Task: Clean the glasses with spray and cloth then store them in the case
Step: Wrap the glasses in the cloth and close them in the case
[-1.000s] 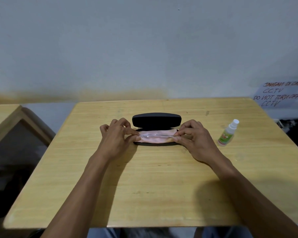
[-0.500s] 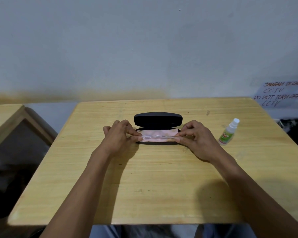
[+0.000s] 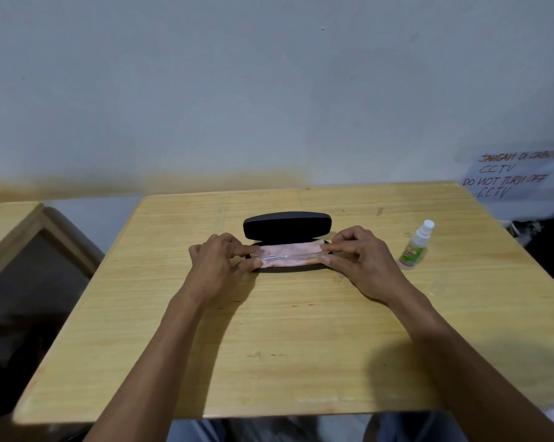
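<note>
A wooden table (image 3: 269,330) holds an open black glasses case (image 3: 287,226), lid raised at the back so its tray faces the person. Both hands, left hand (image 3: 220,263) and right hand (image 3: 361,258), pinch the ends of clear-framed glasses (image 3: 288,256) lying over a pink cloth (image 3: 288,250) in the tray, likely seating them evenly. A small spray bottle (image 3: 416,245) stands apart at right, out of the way.

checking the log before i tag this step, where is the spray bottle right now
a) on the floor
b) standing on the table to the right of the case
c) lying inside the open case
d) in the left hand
b: the spray bottle stands upright on the wooden table, to the right of the open black glasses case, while both hands are at the case ends.
</note>
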A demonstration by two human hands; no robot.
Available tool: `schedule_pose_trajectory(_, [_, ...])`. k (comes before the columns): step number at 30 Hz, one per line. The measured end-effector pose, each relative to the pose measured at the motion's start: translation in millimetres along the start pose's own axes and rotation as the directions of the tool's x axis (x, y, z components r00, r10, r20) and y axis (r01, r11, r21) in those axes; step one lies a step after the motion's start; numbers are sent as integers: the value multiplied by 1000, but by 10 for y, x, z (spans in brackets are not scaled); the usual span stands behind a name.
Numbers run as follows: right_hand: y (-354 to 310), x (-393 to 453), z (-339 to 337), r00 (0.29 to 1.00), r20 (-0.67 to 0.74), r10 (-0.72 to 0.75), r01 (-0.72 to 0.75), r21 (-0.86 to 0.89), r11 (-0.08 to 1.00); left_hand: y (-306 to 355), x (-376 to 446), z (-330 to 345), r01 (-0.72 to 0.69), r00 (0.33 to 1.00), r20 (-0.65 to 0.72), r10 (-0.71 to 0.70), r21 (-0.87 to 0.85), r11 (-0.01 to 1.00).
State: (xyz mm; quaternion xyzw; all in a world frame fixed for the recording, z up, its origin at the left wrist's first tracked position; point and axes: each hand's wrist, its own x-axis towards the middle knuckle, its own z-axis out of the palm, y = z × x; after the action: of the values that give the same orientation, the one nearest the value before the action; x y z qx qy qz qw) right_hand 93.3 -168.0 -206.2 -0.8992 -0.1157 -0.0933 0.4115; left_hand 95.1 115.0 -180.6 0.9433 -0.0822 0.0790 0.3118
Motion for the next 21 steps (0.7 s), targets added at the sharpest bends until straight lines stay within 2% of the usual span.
schedule_pose_trajectory(3, [-44,-26,-39,994,-91,65,-56,101,993,-35,-64,-53,35,995,-86,-41,-74,997])
schedule_pose_trajectory(5, [-105,-20,-74,977,-148,152,-117,220,968,-33,-77,-93,83,980,-166,-108,-152,985])
schedule_pose_trajectory(7, [-160,34,-96,957,-161,243,-182,321,929,-2,-49,-134,150,962,-188,-197,-239,959])
schedule_pose_trajectory(11, [-231,229,-112,921,-18,388,-339,452,825,59,90,-159,290,936,-72,-344,-398,871])
schedule_pose_trajectory(14, [-278,353,-75,890,101,444,-435,477,764,92,213,-151,350,924,29,-382,-468,811])
schedule_pose_trajectory(21, [-275,408,-83,888,143,437,-448,485,751,79,320,-118,372,925,151,-350,-553,745])
